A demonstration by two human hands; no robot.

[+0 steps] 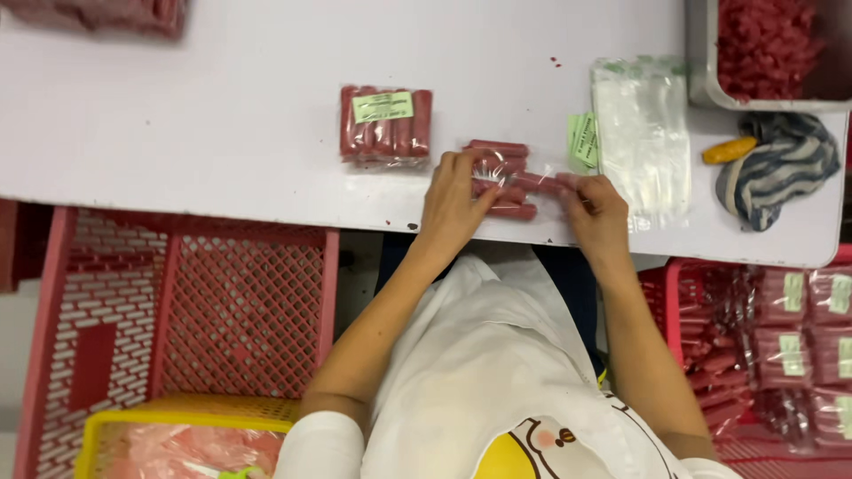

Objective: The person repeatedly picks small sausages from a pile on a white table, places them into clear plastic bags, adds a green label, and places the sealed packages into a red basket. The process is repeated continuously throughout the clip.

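My left hand (453, 200) rests its fingers on a small row of red sausages (499, 151) lying in a clear bag on the white table (222, 124). My right hand (596, 213) pinches the bag's open end around one sausage (535, 182) that pokes toward it. A finished pack of red sausages (385, 126) with a pale green label lies just left of the hands.
A stack of clear bags (642, 133) and green labels (583, 140) lie right of the hands. A grey tray of red meat (768, 44), a striped cloth (781, 168) and an orange item (729, 151) sit at the far right. Red crates (204, 310) stand below; one crate (781, 355) holds labelled packs.
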